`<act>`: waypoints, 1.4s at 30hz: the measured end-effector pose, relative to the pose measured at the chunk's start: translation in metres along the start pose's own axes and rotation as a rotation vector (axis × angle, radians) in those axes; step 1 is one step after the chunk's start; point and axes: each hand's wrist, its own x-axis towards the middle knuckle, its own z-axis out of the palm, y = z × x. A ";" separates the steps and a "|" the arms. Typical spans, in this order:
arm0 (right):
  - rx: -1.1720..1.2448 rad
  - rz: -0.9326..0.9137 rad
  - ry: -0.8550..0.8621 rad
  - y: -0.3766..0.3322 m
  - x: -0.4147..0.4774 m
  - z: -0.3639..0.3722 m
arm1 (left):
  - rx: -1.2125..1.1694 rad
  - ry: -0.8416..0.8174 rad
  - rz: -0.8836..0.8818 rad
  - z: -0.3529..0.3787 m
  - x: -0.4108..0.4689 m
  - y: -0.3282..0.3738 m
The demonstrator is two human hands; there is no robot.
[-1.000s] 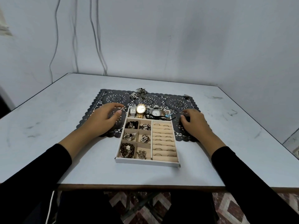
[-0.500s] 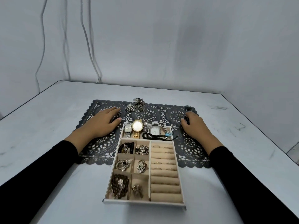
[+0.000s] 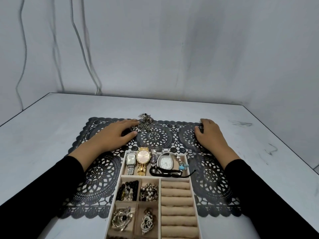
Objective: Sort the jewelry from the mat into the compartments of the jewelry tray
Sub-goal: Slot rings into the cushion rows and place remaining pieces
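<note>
Single head-worn wide-angle view, aimed forward and down.
Looking from above the near side of the table [image 3: 51, 135] toward the far wall [image 3: 172, 49]; close over the jewelry tray [image 3: 122, 165], cropped by the bottom edge; mat [image 3: 153, 137] mid-frame, left hand [image 3: 114, 135] and right hand [image 3: 210, 135] entering from the lower corners.

I'm at a scuffed white worktop [image 3: 51, 135] set in the corner of a plain room, more makeshift workspace than shop, with grey walls [image 3: 189, 49] and loose cables [image 3: 82, 50] hanging at upper left.
</note>
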 end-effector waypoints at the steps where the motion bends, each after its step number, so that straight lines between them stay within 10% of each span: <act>1: 0.012 -0.014 0.011 -0.001 0.001 0.000 | -0.007 0.011 0.010 -0.001 0.002 -0.001; 42: 0.202 -0.173 0.084 -0.007 0.003 0.007 | -0.610 0.352 -0.038 -0.015 0.011 0.012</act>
